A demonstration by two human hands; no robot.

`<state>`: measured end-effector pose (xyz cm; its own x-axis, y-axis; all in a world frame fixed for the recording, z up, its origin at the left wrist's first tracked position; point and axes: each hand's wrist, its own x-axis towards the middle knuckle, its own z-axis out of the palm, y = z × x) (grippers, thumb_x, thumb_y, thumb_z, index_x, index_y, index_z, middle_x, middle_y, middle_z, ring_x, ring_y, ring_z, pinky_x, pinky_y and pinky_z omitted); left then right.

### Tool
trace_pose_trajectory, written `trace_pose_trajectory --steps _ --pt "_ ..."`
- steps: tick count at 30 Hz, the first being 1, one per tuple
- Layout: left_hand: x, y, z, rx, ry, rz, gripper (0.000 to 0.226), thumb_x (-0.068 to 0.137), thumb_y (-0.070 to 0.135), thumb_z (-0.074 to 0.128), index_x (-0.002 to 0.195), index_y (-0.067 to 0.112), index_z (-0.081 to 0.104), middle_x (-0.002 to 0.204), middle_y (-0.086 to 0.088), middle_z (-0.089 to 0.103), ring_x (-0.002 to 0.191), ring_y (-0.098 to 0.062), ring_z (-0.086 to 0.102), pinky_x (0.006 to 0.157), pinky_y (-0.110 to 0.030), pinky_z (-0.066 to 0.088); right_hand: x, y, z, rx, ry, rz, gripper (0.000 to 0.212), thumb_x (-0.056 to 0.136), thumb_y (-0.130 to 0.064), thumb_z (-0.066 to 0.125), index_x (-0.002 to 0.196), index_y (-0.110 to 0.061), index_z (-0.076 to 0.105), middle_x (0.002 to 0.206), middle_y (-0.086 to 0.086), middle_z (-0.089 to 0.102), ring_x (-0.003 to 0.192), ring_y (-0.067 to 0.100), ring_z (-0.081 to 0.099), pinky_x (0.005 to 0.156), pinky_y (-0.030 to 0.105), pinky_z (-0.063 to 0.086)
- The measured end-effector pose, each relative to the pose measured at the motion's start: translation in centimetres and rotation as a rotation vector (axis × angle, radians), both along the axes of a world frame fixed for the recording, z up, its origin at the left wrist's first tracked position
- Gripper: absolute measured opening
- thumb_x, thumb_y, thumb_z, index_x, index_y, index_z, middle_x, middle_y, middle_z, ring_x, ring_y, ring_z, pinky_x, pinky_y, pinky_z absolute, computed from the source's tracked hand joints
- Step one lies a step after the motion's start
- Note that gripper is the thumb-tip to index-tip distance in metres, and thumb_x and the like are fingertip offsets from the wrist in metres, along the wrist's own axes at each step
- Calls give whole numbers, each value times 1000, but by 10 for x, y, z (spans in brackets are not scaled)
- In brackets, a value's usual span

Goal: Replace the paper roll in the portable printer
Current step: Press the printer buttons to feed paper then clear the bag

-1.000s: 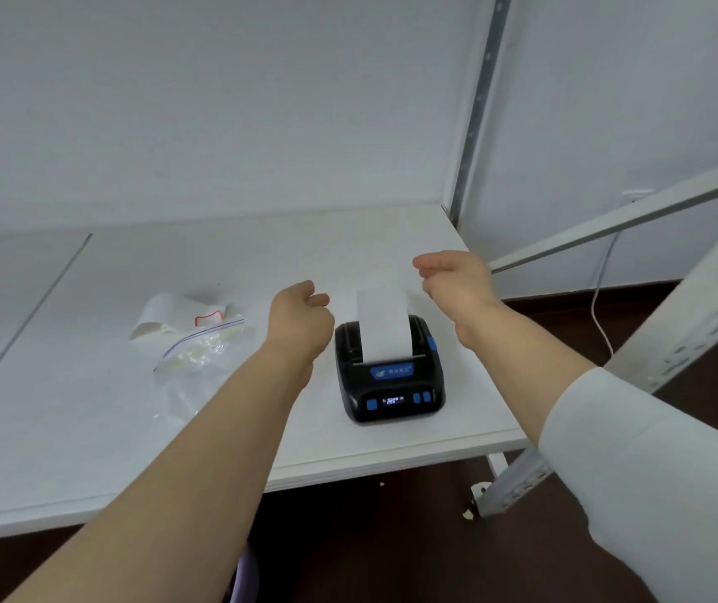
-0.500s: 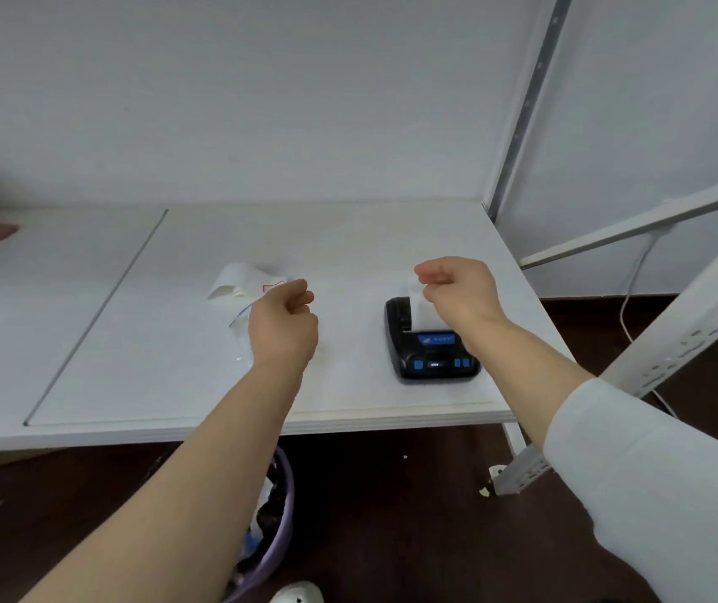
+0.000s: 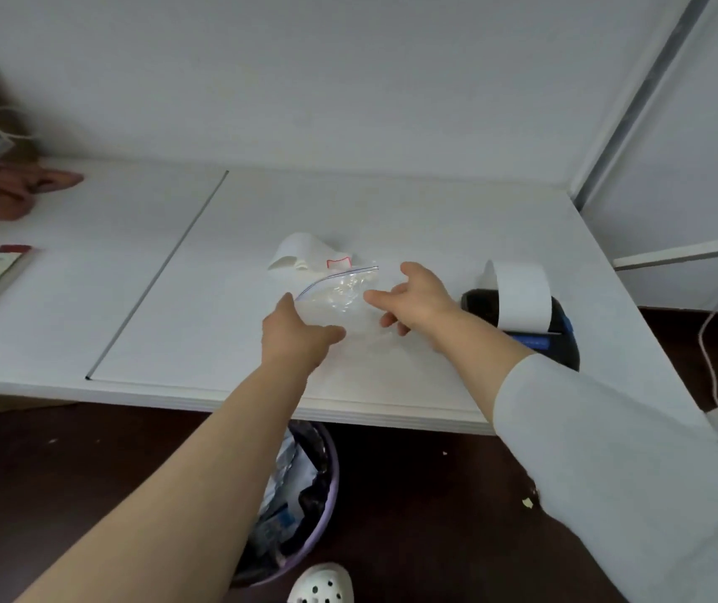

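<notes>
Head view: left fingers point(image 3: 331, 333) and right fingers point(image 3: 376, 296) are spread and empty, reaching from either side for the clear bag point(image 3: 339, 293) on the tabletop point(image 3: 174, 306). Beside it, the printer point(image 3: 526, 328) already shows paper point(image 3: 522, 298) feeding out. Tidying seems underway; next, pinch the bag's zip edge.

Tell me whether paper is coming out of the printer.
Out: a white paper strip stands up from the black printer, curling backward.
</notes>
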<state>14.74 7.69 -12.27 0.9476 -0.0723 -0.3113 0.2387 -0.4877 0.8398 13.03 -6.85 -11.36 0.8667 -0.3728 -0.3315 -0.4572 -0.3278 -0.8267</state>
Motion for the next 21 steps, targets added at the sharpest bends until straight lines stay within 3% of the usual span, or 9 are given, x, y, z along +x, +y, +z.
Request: trace_pose_trajectory --steps 3,6,7,9,11,13,15,18,21 --pt "9 6 -6 -198 96 130 59 74 -1 70 121 14 39 100 -8 51 94 -33 61 85 -37 49 7 12 -13 -2 19 20 58 77 -10 70 128 -3 44 86 10 58 63 19 51 51 22 36" --pt "19 14 -4 -471 210 225 78 70 7 76 135 -8 36 89 2 39 66 -23 54 66 -32 51 9 19 -13 94 -55 -6 21 75 -1 66 90 -15 65 66 2 52 50 12 42 42 16 30" --pt "22 17 -4 -499 225 219 81 66 17 79 134 -5 41 130 -20 46 66 -22 54 58 -29 46 9 21 -8 162 -68 -8 18 74 0 65 85 -15 65 65 4 52 47 12 39 38 16 28" --pt "26 21 -2 -490 181 208 56 65 21 81 113 1 60 97 -14 67 68 -23 57 49 -24 42 13 25 1 265 -75 12 19 74 -2 63 92 -8 67 72 9 58 43 12 36 36 16 25" --pt "32 28 3 -503 137 330 20 73 10 76 85 5 61 77 -7 61 60 -19 55 40 -16 40 24 26 5 277 -77 -8 22 75 -11 62 94 -4 68 74 9 64 39 13 34 36 16 22" --pt "44 42 7 -563 125 515 17 75 6 73 76 8 57 70 -4 54 54 -16 49 39 -16 39 42 23 1 188 -116 -83 20 75 -17 64 89 -4 71 70 4 65 39 14 36 36 16 24" --pt "56 55 11 -616 138 647 18 75 5 71 73 11 55 67 -4 51 53 -16 45 47 -22 40 62 13 -7 1 -187 -127 15 75 -9 65 89 -5 70 72 4 64 54 17 46 46 20 33" --pt "71 69 8 -668 170 701 13 78 5 67 79 16 59 70 -1 54 61 -17 49 58 -27 47 96 4 -24 -226 -176 -38 33 83 -2 52 114 -8 63 116 12 65 89 19 52 73 25 40" --pt "82 72 1 -718 187 712 15 83 6 63 73 16 56 75 -1 56 77 -22 53 73 -36 56 118 5 -26 -308 -41 127 59 83 -12 65 137 -8 41 140 10 47 121 23 49 94 30 43"
